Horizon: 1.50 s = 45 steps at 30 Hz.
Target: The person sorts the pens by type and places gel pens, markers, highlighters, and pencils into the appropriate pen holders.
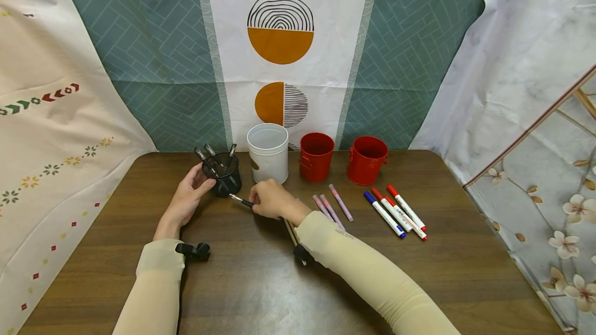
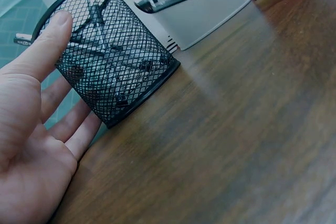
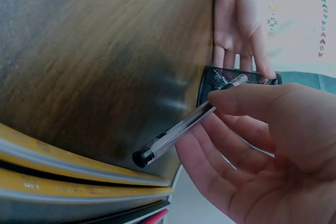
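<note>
My left hand (image 1: 186, 198) holds the side of a black mesh pen cup (image 2: 123, 59), thumb near the rim and fingers round the far side. The cup stands on the table, slightly tilted in the left wrist view, with several black-and-clear pens (image 1: 231, 155) leaning inside. Between thumb and fingers, my right hand (image 1: 272, 199) pinches another pen (image 3: 176, 134). That pen lies slantwise, low over the table in front of the white canister (image 1: 269, 162), its clear capped end pointing toward the mesh cup. In the head view my right hand hides its other end.
Two red buckets (image 1: 316, 156) stand right of the canister along the back. Pink pens (image 1: 341, 203) lie before them; red and blue markers (image 1: 384, 214) lie farther right. Yellow-barrelled pens (image 3: 79, 166) lie under my right forearm. Patterned cloth (image 1: 163, 56) hangs behind the table.
</note>
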Tool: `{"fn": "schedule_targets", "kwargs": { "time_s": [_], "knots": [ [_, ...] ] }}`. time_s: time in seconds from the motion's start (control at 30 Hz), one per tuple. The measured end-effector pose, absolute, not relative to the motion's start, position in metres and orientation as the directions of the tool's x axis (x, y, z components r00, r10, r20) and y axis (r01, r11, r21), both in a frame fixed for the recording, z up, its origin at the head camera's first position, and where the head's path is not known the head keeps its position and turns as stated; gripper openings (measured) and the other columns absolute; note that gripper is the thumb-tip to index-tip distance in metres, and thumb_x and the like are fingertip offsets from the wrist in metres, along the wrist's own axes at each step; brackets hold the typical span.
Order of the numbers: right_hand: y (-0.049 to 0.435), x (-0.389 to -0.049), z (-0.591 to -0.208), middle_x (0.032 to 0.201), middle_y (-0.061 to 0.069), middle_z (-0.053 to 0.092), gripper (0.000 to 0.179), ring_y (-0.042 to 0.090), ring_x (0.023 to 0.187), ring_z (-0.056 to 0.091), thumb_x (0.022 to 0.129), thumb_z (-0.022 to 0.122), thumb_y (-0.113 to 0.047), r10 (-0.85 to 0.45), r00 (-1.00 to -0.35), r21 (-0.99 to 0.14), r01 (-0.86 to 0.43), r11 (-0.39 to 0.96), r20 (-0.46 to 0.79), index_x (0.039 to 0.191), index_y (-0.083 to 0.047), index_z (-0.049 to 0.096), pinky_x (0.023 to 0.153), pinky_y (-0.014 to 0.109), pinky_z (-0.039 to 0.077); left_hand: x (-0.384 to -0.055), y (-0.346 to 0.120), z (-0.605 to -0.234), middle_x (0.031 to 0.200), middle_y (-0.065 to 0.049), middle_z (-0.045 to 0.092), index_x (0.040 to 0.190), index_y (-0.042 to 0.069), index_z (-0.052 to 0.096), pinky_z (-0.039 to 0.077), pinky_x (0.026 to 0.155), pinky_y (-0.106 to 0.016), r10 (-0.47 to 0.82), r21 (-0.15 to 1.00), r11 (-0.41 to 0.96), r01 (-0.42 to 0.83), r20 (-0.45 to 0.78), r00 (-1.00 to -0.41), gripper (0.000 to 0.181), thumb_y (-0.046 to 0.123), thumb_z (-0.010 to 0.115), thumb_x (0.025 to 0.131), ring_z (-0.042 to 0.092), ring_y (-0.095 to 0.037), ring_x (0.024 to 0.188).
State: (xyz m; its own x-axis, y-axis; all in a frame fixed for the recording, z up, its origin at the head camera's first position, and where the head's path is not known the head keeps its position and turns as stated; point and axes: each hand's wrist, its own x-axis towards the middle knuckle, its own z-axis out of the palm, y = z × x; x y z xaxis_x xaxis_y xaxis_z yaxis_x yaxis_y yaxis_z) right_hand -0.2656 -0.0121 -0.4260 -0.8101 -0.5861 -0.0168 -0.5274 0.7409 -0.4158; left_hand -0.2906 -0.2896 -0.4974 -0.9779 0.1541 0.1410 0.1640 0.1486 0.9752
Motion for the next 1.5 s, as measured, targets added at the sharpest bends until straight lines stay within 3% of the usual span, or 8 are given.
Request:
{"fn": "schedule_targets", "kwargs": {
  "time_s": [0.5, 0.97, 1.23, 1.5],
  "knots": [
    [-0.004, -0.271, -0.416, 0.087, -0.002, 0.076, 0.012, 0.005, 0.076, 0.064, 0.095, 0.077, -0.010, -0.594, -0.803, -0.585, -0.507, 0.633, 0.053, 0.107, -0.009, 0.078, 0.076, 0.020, 0.052, -0.290, -0.289, -0.498, 0.167, -0.023, 0.034, 0.170, 0.012, 0.025, 0.044, 0.102, -0.010, 0.159, 0.976, 0.140, 0.169, 0.146, -0.976, 0.071, 0.023, 0.062, 0.110, 0.041, -0.020, 0.146],
    [0.000, -0.277, -0.409, 0.092, 0.005, 0.075, 0.015, 0.010, 0.077, 0.065, 0.095, 0.076, -0.010, -0.547, -0.822, -0.701, -0.484, 0.523, 0.160, 0.109, -0.006, 0.076, 0.069, 0.019, 0.051, -0.291, -0.290, -0.498, 0.167, -0.024, 0.034, 0.170, 0.011, 0.024, 0.044, 0.101, -0.009, 0.153, 0.974, 0.155, 0.163, 0.139, -0.978, 0.072, 0.024, 0.062, 0.110, 0.041, -0.024, 0.148],
    [-0.005, -0.281, -0.403, 0.099, 0.008, 0.078, 0.018, 0.013, 0.084, 0.069, 0.096, 0.076, -0.010, -0.475, -0.841, -0.752, -0.484, 0.448, 0.258, 0.113, -0.004, 0.075, 0.078, 0.018, 0.055, -0.291, -0.290, -0.497, 0.168, -0.024, 0.033, 0.170, 0.010, 0.023, 0.043, 0.101, -0.009, 0.150, 0.978, 0.144, 0.153, 0.131, -0.980, 0.073, 0.023, 0.063, 0.110, 0.035, -0.035, 0.152],
    [-0.012, -0.284, -0.390, 0.105, 0.009, 0.078, 0.021, 0.016, 0.089, 0.070, 0.099, 0.075, -0.014, -0.433, -0.835, -0.769, -0.511, 0.385, 0.338, 0.118, -0.004, 0.073, 0.082, 0.019, 0.055, -0.292, -0.289, -0.497, 0.168, -0.023, 0.033, 0.170, 0.011, 0.023, 0.044, 0.101, -0.009, 0.153, 0.978, 0.141, 0.153, 0.131, -0.979, 0.073, 0.024, 0.063, 0.109, 0.034, -0.036, 0.153]
  ]
}}
